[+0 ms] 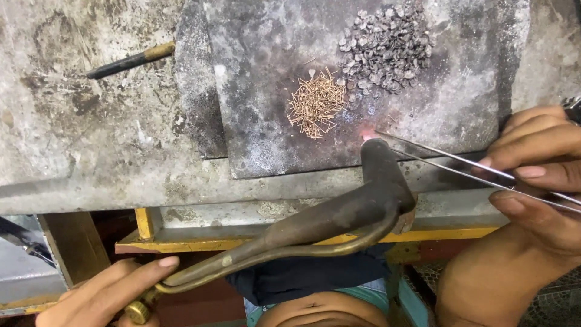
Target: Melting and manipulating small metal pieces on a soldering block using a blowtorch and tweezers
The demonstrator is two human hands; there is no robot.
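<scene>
My left hand (106, 293) grips the brass end of a dark gas torch (339, 215) at the lower left. The torch's nozzle points up at a small pink glow (367, 134) on a dark slab (266, 103). From the right edge, my right hand (538, 175) pinches long thin metal tweezers (448, 162), whose tips reach the glowing spot. A heap of small copper pins (316, 104) lies just left of the glow. Above it sits a heap of small grey metal pieces (387, 45).
The slab rests on a worn grey bench (91, 133). A black rod with a brass end (130, 60) lies at the upper left. A yellow-painted frame (181, 242) runs under the bench edge. My knees and dark cloth (302, 284) show below.
</scene>
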